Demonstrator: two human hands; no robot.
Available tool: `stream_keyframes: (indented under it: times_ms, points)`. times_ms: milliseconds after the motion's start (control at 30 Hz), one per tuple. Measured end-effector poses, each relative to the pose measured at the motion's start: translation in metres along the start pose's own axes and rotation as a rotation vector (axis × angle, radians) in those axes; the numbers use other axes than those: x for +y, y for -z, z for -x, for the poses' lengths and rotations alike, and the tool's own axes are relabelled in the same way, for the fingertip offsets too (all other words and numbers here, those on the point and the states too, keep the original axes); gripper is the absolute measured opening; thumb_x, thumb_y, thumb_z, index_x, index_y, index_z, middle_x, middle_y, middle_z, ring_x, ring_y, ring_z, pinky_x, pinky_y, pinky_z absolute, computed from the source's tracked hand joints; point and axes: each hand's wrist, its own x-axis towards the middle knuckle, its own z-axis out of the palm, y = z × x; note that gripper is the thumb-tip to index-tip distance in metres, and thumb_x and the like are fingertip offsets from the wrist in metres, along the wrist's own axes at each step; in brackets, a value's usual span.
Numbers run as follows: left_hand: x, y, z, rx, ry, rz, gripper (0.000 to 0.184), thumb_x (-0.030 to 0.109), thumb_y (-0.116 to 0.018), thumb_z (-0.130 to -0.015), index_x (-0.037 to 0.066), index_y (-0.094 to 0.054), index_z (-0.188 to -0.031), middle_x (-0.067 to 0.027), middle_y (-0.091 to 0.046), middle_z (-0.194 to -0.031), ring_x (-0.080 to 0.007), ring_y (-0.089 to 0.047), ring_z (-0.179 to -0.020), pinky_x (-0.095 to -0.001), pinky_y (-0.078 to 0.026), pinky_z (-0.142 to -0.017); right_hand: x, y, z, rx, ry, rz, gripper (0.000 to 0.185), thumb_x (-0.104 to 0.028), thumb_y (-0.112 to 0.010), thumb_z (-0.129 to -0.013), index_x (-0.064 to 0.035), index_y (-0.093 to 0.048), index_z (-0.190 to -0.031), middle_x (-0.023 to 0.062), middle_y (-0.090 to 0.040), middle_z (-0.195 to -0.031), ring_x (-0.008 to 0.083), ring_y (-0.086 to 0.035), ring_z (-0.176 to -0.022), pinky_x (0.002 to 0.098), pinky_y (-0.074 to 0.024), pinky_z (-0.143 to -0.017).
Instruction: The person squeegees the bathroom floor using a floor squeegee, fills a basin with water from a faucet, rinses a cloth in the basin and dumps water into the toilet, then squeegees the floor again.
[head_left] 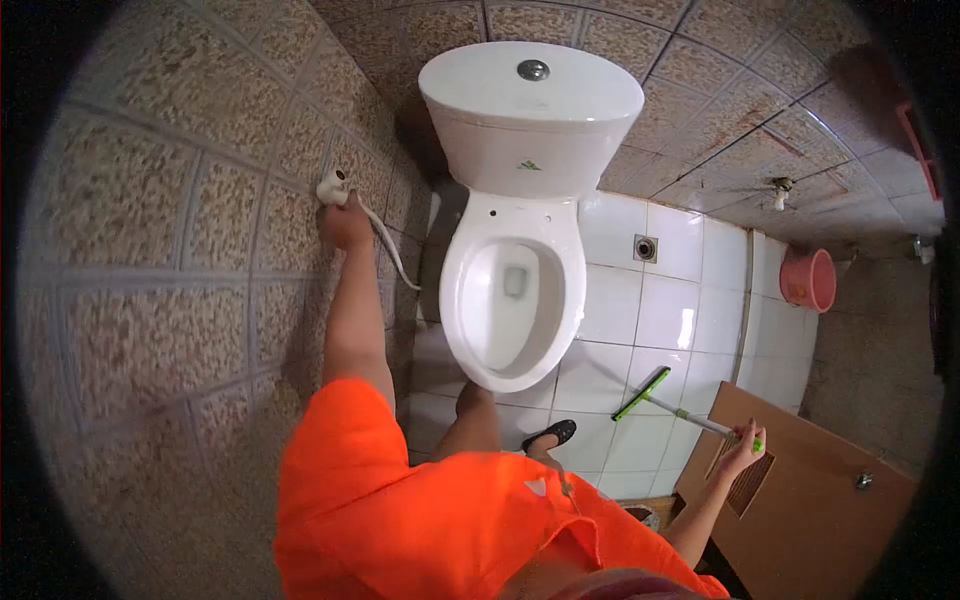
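At the left wall, my left hand (346,224) is closed around a white bidet sprayer (333,188). Its white hose (388,245) hangs down beside the toilet. On the right, my right hand (744,452) grips the end of a floor squeegee's handle, fingers wrapped round it. The green head of the squeegee (641,394) touches or hovers close to the tiled floor; I cannot tell which. Between my hands stands a white toilet (450,300), its bowl uncovered, with a round silver flush button (533,70) on the tank lid.
A floor drain (646,248) lies right of the toilet. Farther right are a pink bucket (808,280) and a wall tap (781,192). The brown door (800,480) stands at the lower right. My foot in a black shoe (550,435) is on the white tiles (610,345).
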Motion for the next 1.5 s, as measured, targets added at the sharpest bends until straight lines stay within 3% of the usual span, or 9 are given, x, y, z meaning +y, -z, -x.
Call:
stream_keyframes:
  times_ms: [500,567,600,633,700,1067,1233,1367,1500]
  points:
    - [0.357,-0.015,-0.025,0.211,-0.756,0.917,0.019,0.002,-0.061,-0.076,0.003,-0.06,-0.094,-0.0127,-0.064,-0.095,-0.0268,-0.06,-0.092,-0.0382,-0.044,-0.084,0.005,-0.066,0.035,0.044,-0.099,0.098,0.023,-0.011,-0.059,-0.085,-0.0039,-0.046,-0.067,0.0044,-0.051,-0.063,0.0111,-0.047,-0.057,0.0262,-0.0424,-0.054]
    - [0.423,-0.06,0.031,0.068,-1.073,1.244,0.018,-0.01,-0.059,-0.067,0.005,-0.067,-0.074,-0.0117,-0.066,-0.087,-0.0277,-0.059,-0.095,-0.0371,-0.041,-0.091,-0.007,-0.078,0.043,-0.007,-0.073,0.158,0.024,-0.008,-0.059,-0.084,-0.0046,-0.044,-0.066,0.0037,-0.05,-0.062,0.011,-0.046,-0.057,0.0253,-0.0423,-0.055]
    - [0.45,-0.12,0.069,-0.728,-0.726,1.644,0.021,0.01,-0.045,-0.092,0.006,-0.056,-0.11,0.0031,-0.053,-0.07,-0.0064,-0.045,-0.056,-0.0204,-0.038,-0.047,-0.004,-0.077,0.048,-0.023,-0.073,0.163,0.024,-0.007,-0.058,-0.084,-0.0047,-0.043,-0.065,0.0034,-0.05,-0.062,0.0106,-0.045,-0.057,0.0252,-0.0422,-0.056]
    - [0.478,-0.09,0.11,-0.238,-1.137,1.037,0.035,0.008,-0.063,-0.07,0.013,-0.058,-0.104,-0.016,-0.061,-0.095,-0.0362,-0.059,-0.09,-0.0461,-0.049,-0.071,-0.001,-0.077,0.051,-0.035,-0.072,0.171,0.025,-0.006,-0.058,-0.084,-0.0048,-0.043,-0.065,0.0031,-0.049,-0.062,0.0102,-0.045,-0.058,0.0251,-0.042,-0.056]
    - [0.498,-0.073,0.174,-0.063,-1.193,1.103,0.039,0.005,-0.061,-0.069,0.018,-0.059,-0.105,-0.0121,-0.059,-0.103,-0.0356,-0.054,-0.103,-0.0467,-0.044,-0.086,-0.002,-0.082,0.059,-0.027,-0.076,0.192,0.024,-0.006,-0.057,-0.085,-0.0046,-0.043,-0.065,0.0024,-0.048,-0.062,0.0095,-0.044,-0.058,0.0256,-0.0401,-0.055]
    - [0.313,-0.105,0.313,-0.617,-1.426,0.63,0.053,0.009,-0.048,-0.083,0.017,-0.039,-0.135,-0.0233,-0.033,-0.14,-0.0367,-0.023,-0.135,-0.0557,-0.016,-0.108,-0.039,-0.085,0.088,-0.312,-0.068,0.242,0.025,-0.006,-0.058,-0.083,-0.0013,-0.046,-0.062,0.0057,-0.052,-0.06,0.0116,-0.049,-0.055,0.026,-0.0403,-0.052]
    - [0.118,0.024,0.421,-1.791,-0.958,0.739,0.079,0.024,-0.07,-0.07,0.005,-0.03,-0.135,-0.0233,-0.042,-0.13,-0.0389,-0.037,-0.124,-0.0441,-0.032,-0.102,-0.138,-0.097,0.114,-0.545,-0.087,0.047,0.021,0.001,-0.055,-0.076,-0.0016,-0.045,-0.059,0.0077,-0.053,-0.057,0.0143,-0.05,-0.049,0.0315,-0.0438,-0.046]
    - [0.029,0.111,0.494,-1.701,-0.79,1.039,0.065,0.017,-0.073,-0.068,0.01,-0.041,-0.125,-0.0159,-0.05,-0.116,-0.0362,-0.045,-0.113,-0.0486,-0.032,-0.097,-0.161,-0.113,0.144,-1.037,0.044,-0.211,0.017,0.003,-0.056,-0.069,-0.0018,-0.045,-0.057,0.0094,-0.054,-0.055,0.0209,-0.055,-0.049,0.0308,-0.0451,-0.049]
    - [-0.011,0.145,0.5,-0.793,-0.457,0.786,0.024,0.001,-0.061,-0.065,0.009,-0.048,-0.083,-0.0097,-0.054,-0.077,-0.0339,-0.054,-0.08,-0.0431,-0.039,-0.07,-0.152,-0.136,0.195,-1.129,-0.051,-0.303,0.018,0.002,-0.061,-0.071,-0.0025,-0.048,-0.059,0.0104,-0.056,-0.06,0.0225,-0.056,-0.055,0.0313,-0.0455,-0.052]
